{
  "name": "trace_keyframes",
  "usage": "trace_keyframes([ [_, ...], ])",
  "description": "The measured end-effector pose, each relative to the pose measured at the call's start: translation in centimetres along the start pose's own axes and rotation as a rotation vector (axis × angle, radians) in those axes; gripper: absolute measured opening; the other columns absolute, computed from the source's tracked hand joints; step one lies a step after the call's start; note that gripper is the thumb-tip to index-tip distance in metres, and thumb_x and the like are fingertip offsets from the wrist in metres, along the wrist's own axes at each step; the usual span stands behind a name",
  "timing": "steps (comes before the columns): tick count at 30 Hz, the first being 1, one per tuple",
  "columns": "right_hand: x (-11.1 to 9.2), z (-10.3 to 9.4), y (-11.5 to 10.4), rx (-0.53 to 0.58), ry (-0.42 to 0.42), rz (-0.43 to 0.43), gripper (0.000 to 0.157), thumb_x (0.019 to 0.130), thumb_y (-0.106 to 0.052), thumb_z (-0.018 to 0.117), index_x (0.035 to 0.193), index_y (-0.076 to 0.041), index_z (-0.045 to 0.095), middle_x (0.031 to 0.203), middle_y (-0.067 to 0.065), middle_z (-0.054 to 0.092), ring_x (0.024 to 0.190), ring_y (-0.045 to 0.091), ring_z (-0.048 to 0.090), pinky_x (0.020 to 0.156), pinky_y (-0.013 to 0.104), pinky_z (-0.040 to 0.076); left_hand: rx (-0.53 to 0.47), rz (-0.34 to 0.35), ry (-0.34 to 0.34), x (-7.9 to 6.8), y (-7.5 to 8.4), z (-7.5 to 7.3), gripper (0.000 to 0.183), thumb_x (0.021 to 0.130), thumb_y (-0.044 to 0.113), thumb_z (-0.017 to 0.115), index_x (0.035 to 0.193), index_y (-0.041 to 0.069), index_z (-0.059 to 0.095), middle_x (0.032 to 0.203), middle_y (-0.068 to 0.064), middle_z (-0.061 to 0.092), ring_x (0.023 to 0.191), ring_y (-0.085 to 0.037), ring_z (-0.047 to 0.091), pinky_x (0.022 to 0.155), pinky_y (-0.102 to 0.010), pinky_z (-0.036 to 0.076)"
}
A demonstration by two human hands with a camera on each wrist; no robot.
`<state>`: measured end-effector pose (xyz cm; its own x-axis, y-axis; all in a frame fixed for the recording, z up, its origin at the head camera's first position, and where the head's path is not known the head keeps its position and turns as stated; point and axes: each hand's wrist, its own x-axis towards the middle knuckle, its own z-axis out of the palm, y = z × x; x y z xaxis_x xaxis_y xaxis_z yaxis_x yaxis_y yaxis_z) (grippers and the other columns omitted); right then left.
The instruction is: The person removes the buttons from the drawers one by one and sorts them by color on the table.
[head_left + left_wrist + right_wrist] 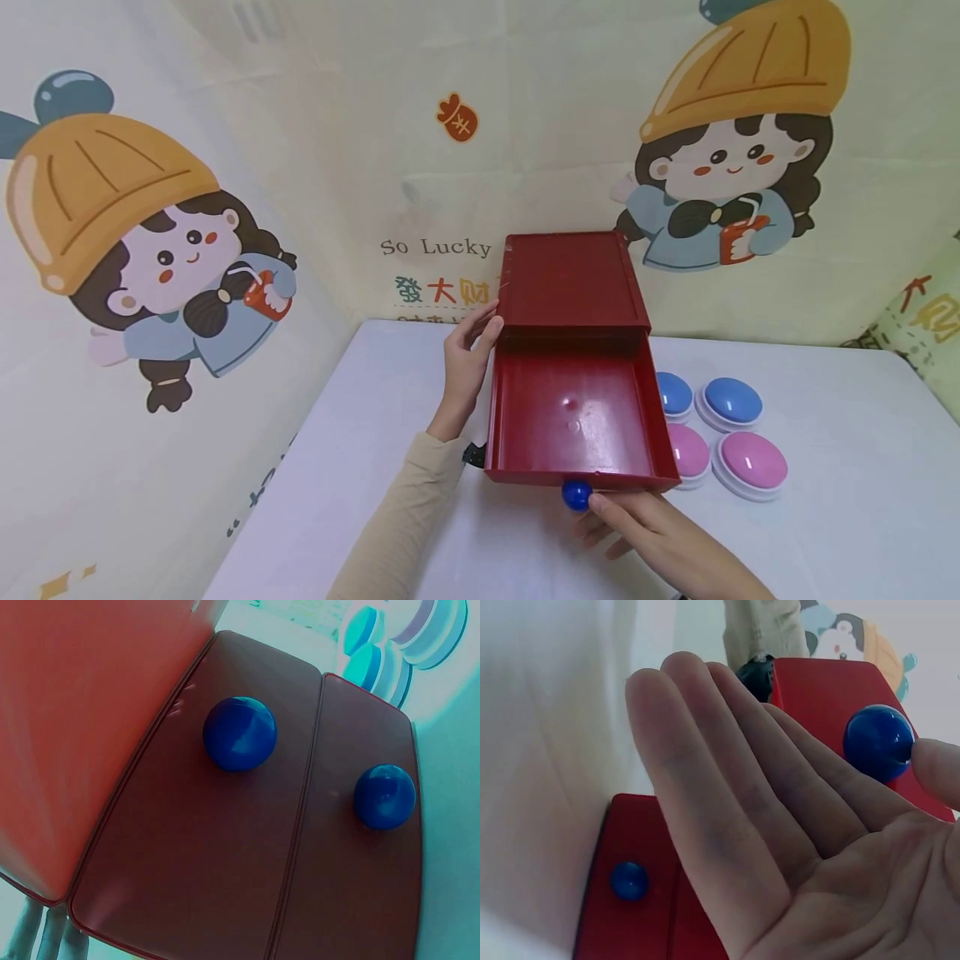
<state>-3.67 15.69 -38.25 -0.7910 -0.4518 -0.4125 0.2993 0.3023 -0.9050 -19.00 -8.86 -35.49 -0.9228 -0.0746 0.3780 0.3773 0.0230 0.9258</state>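
A red plastic drawer cabinet (pixel 573 279) stands on a white table, its top drawer (pixel 573 417) pulled well out so that its bare red floor shows. Against the cabinet's left side, near the top drawer's opening, rests my left hand (pixel 468 362) with fingers extended. At the drawer front my right hand (pixel 652 525) touches the side of a round blue knob (pixel 577 496) with its thumb. Its other fingers (pixel 712 765) stretch out straight below that knob. Two lower drawers (pixel 187 855), flush in the cabinet, each carry a blue knob (pixel 240 733).
To the cabinet's right, round push buttons with white bases sit on the table (pixel 847 417): a blue one (pixel 733 400) and a pink one (pixel 753 460) farther out, another of each colour closer in. A printed cloth (pixel 360 192) with cartoon figures hangs behind.
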Motion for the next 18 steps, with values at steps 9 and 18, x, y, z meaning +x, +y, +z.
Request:
trace_keyframes([
  [9,0.26,0.60,-0.22,0.045,0.005,0.022,0.062,0.098,-0.051,0.053,0.146,-0.015,0.039,0.124,0.009,0.059,0.102,0.024,0.063,0.082,0.048,0.059,0.009,-0.001,-0.001,-0.08,0.07,0.06,0.037,0.097,0.012,0.062,0.132,0.001,0.062,0.127,-0.016,0.066,0.110,-0.015,0.062,0.096,-0.029,0.051],
  [18,0.53,0.99,-0.44,0.077,-0.013,0.008,0.064,0.098,-0.051,0.052,0.146,-0.012,0.038,0.123,0.010,0.061,0.103,0.026,0.063,0.083,0.049,0.058,0.011,0.003,-0.001,-0.03,0.28,0.04,0.037,0.097,0.012,0.062,0.132,0.001,0.062,0.128,-0.017,0.065,0.110,-0.015,0.062,0.098,-0.037,0.050],
])
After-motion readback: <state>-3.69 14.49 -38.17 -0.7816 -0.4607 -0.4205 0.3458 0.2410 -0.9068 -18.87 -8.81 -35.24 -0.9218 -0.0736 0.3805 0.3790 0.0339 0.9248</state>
